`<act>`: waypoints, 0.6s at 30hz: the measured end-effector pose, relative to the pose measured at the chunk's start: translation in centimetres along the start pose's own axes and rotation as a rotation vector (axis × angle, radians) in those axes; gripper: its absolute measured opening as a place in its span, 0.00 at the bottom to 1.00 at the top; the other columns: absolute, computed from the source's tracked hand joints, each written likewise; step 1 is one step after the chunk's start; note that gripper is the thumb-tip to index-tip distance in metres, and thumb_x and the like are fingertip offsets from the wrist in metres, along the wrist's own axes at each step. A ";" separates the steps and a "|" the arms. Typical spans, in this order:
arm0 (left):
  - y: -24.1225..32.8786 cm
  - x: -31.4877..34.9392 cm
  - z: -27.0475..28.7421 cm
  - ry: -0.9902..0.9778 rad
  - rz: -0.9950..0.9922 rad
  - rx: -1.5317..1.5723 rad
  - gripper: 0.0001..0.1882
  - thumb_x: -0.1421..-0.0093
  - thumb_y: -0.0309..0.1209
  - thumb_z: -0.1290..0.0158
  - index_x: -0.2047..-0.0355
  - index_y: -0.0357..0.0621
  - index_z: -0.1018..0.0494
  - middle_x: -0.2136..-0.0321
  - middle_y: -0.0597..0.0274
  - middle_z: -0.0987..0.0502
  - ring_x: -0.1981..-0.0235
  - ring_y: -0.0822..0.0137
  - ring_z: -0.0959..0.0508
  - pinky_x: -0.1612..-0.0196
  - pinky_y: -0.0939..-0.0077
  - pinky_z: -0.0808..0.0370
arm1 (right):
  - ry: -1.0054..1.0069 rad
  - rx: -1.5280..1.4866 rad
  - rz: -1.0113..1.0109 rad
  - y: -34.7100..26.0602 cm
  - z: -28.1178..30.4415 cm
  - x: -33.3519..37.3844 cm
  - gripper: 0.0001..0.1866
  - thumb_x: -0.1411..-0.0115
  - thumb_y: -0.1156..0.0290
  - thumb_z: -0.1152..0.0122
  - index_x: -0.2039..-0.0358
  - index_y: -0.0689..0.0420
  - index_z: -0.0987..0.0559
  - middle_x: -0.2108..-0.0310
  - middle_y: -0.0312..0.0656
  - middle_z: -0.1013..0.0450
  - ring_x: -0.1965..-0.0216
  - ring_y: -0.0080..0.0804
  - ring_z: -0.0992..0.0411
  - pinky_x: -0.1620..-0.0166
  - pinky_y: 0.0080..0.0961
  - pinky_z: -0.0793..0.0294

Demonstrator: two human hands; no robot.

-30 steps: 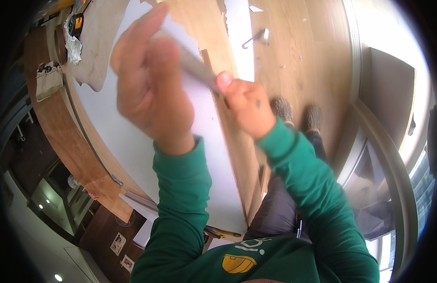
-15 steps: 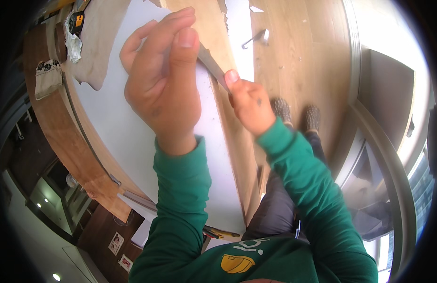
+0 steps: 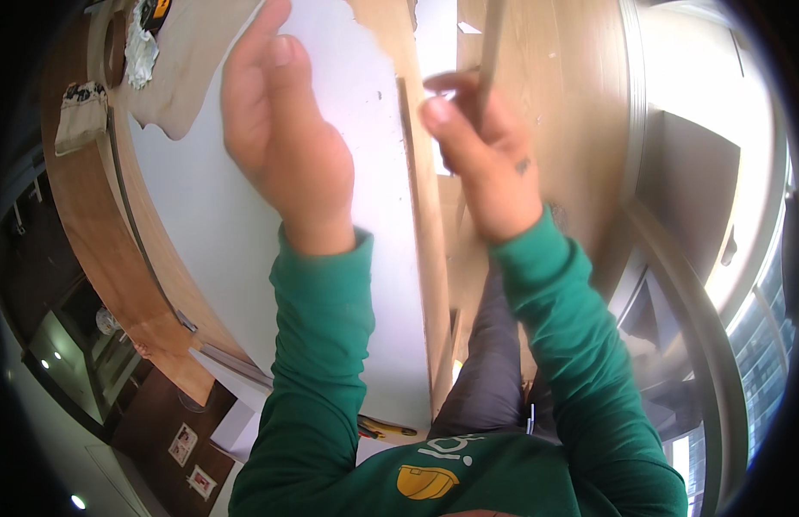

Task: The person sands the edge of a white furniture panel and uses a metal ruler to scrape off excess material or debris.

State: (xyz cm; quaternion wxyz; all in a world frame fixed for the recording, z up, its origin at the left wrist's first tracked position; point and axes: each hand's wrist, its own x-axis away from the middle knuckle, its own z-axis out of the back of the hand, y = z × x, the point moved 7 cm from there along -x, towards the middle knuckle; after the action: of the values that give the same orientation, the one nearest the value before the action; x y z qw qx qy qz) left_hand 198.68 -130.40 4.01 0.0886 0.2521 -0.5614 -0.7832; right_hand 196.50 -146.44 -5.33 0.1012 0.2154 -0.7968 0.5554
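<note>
My left hand [image 3: 289, 142] hovers over a white sheet [image 3: 378, 302] on the wooden work surface. Its fingers are extended and loosely curved, and nothing shows in them. To the right, beyond the sheet's edge, my right hand [image 3: 496, 159] is closed around a narrow flat strip [image 3: 493, 43]. The strip points up and away from me, smeared by motion, so its exact kind does not show. The hands are apart. Below my right hand runs the pale wooden edge [image 3: 427, 250] of the work surface.
A brown sheet [image 3: 193, 65] with a wavy edge lies at the far left, near crumpled white paper [image 3: 142, 56] and a black-and-yellow tool [image 3: 156, 12]. A cloth pouch [image 3: 82, 116] sits farther left. Close to my body lies a yellow-and-black hand tool [image 3: 389, 426]. White scraps [image 3: 469, 28] are on the floor.
My right hand has moved right and up, swinging the strip from a slant toward my left hand to nearly upright. My left hand has shifted slightly up and away from the strip.
</note>
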 end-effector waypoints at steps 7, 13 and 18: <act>0.5 0.9 0.1 0.043 0.216 0.033 0.19 0.27 0.32 0.55 0.44 0.31 0.27 0.47 0.57 0.23 0.49 0.73 0.27 0.42 0.79 0.34 | -0.060 0.143 0.225 -3.0 -1.1 -1.7 0.08 0.43 0.75 0.31 0.62 0.62 0.16 0.69 0.39 0.23 0.65 0.25 0.23 0.60 0.20 0.25; 0.2 0.9 0.1 0.087 0.086 0.042 0.18 0.27 0.30 0.54 0.44 0.30 0.27 0.47 0.56 0.23 0.47 0.71 0.27 0.41 0.78 0.33 | -0.008 0.219 0.130 -4.1 -1.2 -1.6 0.05 0.41 0.75 0.34 0.64 0.61 0.17 0.72 0.34 0.23 0.71 0.20 0.29 0.66 0.19 0.30; -0.4 0.9 0.5 0.067 0.098 0.041 0.18 0.27 0.30 0.54 0.44 0.30 0.28 0.46 0.54 0.24 0.45 0.69 0.27 0.40 0.76 0.34 | -0.038 0.187 0.094 -3.6 -1.3 -2.0 0.04 0.38 0.74 0.38 0.63 0.59 0.19 0.70 0.31 0.25 0.74 0.17 0.38 0.70 0.16 0.39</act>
State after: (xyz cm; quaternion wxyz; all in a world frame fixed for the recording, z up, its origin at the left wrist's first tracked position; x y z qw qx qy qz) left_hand 197.67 -130.21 3.54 0.1404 0.2521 -0.5858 -0.7573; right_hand 199.82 -145.76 -2.64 0.0392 0.1968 -0.7525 0.6273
